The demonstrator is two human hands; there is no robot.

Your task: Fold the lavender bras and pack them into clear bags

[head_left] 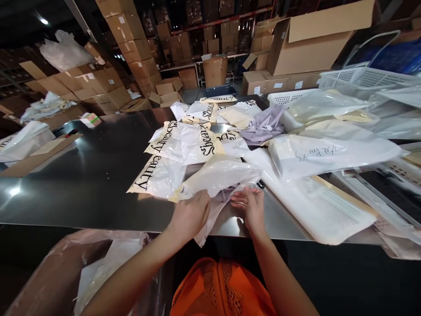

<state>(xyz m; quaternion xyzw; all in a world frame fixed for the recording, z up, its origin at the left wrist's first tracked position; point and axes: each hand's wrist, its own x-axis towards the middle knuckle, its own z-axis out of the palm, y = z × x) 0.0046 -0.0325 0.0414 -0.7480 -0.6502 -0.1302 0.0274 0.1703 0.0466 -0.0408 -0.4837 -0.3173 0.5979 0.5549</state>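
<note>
A white and clear plastic bag (215, 175) lies before me near the table's front edge, its mouth towards me. Lilac fabric (225, 193) shows inside the opening. My left hand (192, 213) is closed on the bag's left side, beside a small printed label. At the right edge of the mouth, my right hand (251, 206) pinches the plastic between thumb and fingers. Just beyond lie several packed bags with black "beauty" lettering (158, 175). A loose bundle of lilac fabric (265, 125) sits behind and to the right.
On the right, filled plastic bags (332, 151) are piled over white baskets (362, 79). The dark metal table (82, 193) stretches to the left. Below its front edge at left is a plastic-lined container (66, 267). Cardboard boxes (98, 87) are stacked behind.
</note>
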